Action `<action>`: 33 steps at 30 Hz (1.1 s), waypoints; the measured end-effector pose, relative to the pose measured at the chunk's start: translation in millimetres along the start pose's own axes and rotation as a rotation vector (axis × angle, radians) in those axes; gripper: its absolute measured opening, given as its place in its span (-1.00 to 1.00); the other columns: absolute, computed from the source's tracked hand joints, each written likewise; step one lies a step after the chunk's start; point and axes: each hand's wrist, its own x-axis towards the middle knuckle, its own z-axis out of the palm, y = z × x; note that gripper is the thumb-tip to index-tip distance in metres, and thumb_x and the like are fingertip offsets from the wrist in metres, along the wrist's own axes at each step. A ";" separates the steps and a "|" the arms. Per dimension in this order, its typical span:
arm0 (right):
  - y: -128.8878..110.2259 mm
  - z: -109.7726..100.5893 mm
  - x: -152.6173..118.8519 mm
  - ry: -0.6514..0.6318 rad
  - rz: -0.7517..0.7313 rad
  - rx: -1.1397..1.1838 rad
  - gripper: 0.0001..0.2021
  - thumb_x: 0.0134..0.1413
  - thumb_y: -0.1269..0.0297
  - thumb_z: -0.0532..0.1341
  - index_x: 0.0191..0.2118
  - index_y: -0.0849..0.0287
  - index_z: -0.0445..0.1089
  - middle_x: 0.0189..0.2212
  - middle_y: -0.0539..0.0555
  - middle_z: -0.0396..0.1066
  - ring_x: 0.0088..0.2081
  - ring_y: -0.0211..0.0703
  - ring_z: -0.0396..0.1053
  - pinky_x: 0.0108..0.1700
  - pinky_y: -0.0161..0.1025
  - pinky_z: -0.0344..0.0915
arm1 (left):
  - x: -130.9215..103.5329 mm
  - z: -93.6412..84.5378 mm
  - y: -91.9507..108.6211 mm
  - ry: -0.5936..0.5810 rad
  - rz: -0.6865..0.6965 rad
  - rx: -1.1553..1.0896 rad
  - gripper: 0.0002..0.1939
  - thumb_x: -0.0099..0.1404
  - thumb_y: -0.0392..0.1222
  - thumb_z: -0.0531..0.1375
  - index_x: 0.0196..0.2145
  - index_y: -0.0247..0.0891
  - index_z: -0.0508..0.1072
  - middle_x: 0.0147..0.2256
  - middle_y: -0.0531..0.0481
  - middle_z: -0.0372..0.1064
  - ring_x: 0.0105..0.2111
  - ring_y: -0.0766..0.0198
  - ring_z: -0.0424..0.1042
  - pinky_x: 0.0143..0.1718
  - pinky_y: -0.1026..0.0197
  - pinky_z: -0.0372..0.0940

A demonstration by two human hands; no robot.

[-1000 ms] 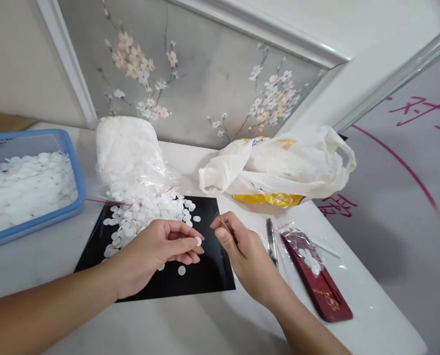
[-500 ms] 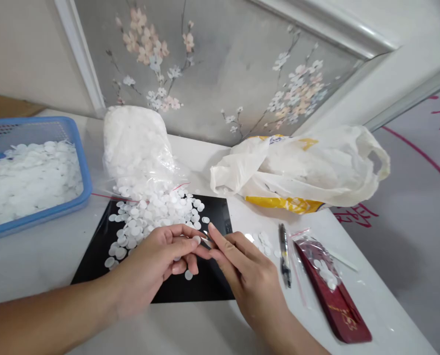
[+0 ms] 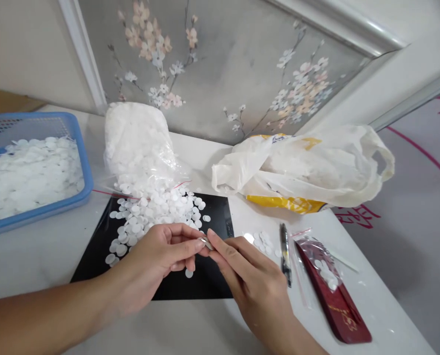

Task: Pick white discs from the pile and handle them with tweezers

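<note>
My left hand is closed in a pinch at the near side of a black mat, its thumb and fingertips around a small white disc that is now mostly hidden. Against those fingertips, my right hand grips a small shiny metal tool; only its bright tip shows, and its exact kind is unclear. Behind the hands, a heap of white discs spreads over the mat from a clear plastic bag. One loose disc lies just below my left fingers.
A blue basket filled with white discs stands at left. A white and yellow plastic bag lies at back right. On the right are several discs, a pen, and a dark red case under a small clear bag.
The metal tool's tip has come together with my left fingertips, and the disc seen there before is now mostly covered. The view has shifted slightly.
</note>
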 end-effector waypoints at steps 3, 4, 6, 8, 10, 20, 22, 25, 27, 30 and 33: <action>-1.1 -1.3 0.4 -0.003 0.009 0.000 -0.65 0.31 0.39 0.10 0.15 0.12 0.37 -0.40 0.09 0.47 -0.42 -0.26 0.45 -0.41 -0.37 0.41 | -0.1 0.0 0.6 0.011 0.002 0.024 -0.88 0.17 -0.18 0.31 -0.34 -0.26 0.54 -0.45 0.09 0.45 -0.56 0.48 0.26 -0.44 0.34 0.17; -1.4 -1.7 0.5 -0.004 0.011 -0.001 -0.65 0.31 0.39 0.10 0.16 0.11 0.37 -0.40 0.09 0.47 -0.43 -0.26 0.45 -0.41 -0.37 0.41 | 0.1 -0.3 0.4 0.015 0.004 0.030 -0.89 0.16 -0.18 0.31 -0.34 -0.26 0.54 -0.46 0.09 0.45 -0.57 0.48 0.26 -0.45 0.34 0.17; -1.7 -2.3 0.8 -0.007 0.010 -0.003 -0.65 0.31 0.39 0.10 0.15 0.10 0.38 -0.41 0.08 0.47 -0.44 -0.26 0.44 -0.42 -0.37 0.41 | 0.5 -1.2 0.1 0.023 0.002 0.043 -0.88 0.15 -0.18 0.32 -0.35 -0.26 0.55 -0.46 0.08 0.45 -0.57 0.46 0.26 -0.46 0.33 0.15; -1.9 -2.8 0.7 -0.012 0.004 -0.007 -0.65 0.31 0.38 0.10 0.15 0.10 0.38 -0.41 0.08 0.47 -0.43 -0.25 0.44 -0.42 -0.36 0.42 | 0.7 -2.1 0.3 0.030 -0.001 0.060 -0.87 0.14 -0.17 0.32 -0.35 -0.26 0.55 -0.50 0.08 0.44 -0.57 0.44 0.26 -0.47 0.32 0.15; -1.8 -3.3 0.6 -0.017 0.001 -0.013 -0.65 0.31 0.38 0.10 0.15 0.10 0.38 -0.42 0.08 0.47 -0.43 -0.24 0.44 -0.42 -0.36 0.41 | 0.5 -2.7 1.2 0.019 -0.001 0.073 -0.87 0.14 -0.17 0.32 -0.35 -0.25 0.56 -0.53 0.08 0.43 -0.57 0.42 0.26 -0.48 0.31 0.14; 0.1 -5.7 0.0 -0.030 -0.021 -0.014 -0.67 0.31 0.39 0.09 0.14 0.17 0.39 -0.43 0.09 0.46 -0.44 -0.24 0.42 -0.43 -0.34 0.39 | -1.9 -3.1 3.4 -0.020 -0.024 0.069 -0.91 0.16 -0.19 0.31 -0.37 -0.25 0.59 -0.47 0.06 0.49 -0.58 0.47 0.24 -0.49 0.34 0.16; 0.2 -6.0 -0.6 -0.032 -0.018 -0.018 -0.67 0.32 0.39 0.09 0.14 0.15 0.39 -0.43 0.09 0.46 -0.44 -0.24 0.42 -0.44 -0.34 0.39 | -1.3 -3.2 3.6 -0.026 -0.020 0.071 -0.91 0.16 -0.19 0.32 -0.37 -0.24 0.59 -0.46 0.06 0.50 -0.58 0.48 0.24 -0.49 0.35 0.16; 0.1 -6.0 -0.7 -0.032 -0.023 -0.020 -0.67 0.32 0.38 0.08 0.13 0.16 0.40 -0.43 0.09 0.47 -0.44 -0.24 0.43 -0.44 -0.35 0.38 | -1.0 -3.5 4.0 -0.025 -0.018 0.074 -0.92 0.16 -0.20 0.32 -0.37 -0.23 0.59 -0.47 0.08 0.50 -0.58 0.49 0.24 -0.50 0.35 0.15; -0.2 -6.1 -0.2 -0.028 -0.023 -0.026 -0.67 0.32 0.38 0.09 0.13 0.16 0.40 -0.43 0.09 0.47 -0.44 -0.24 0.43 -0.43 -0.36 0.38 | -1.4 -3.5 4.1 -0.019 -0.023 0.070 -0.93 0.15 -0.20 0.32 -0.38 -0.23 0.59 -0.47 0.08 0.50 -0.58 0.49 0.24 -0.50 0.36 0.15; -0.8 -6.3 0.7 -0.023 -0.026 -0.040 -0.68 0.32 0.38 0.09 0.13 0.14 0.40 -0.44 0.08 0.46 -0.44 -0.25 0.43 -0.42 -0.36 0.38 | -2.0 -3.0 4.7 -0.006 -0.032 0.063 -0.91 0.15 -0.19 0.32 -0.37 -0.24 0.58 -0.47 0.08 0.51 -0.59 0.49 0.24 -0.49 0.35 0.16; -1.1 -6.4 0.3 -0.017 -0.042 -0.060 -0.68 0.33 0.38 0.08 0.12 0.15 0.41 -0.45 0.07 0.46 -0.45 -0.27 0.42 -0.44 -0.38 0.37 | -2.3 -2.0 6.1 -0.005 -0.031 0.067 -0.91 0.14 -0.19 0.34 -0.37 -0.24 0.58 -0.46 0.08 0.52 -0.59 0.49 0.25 -0.48 0.35 0.16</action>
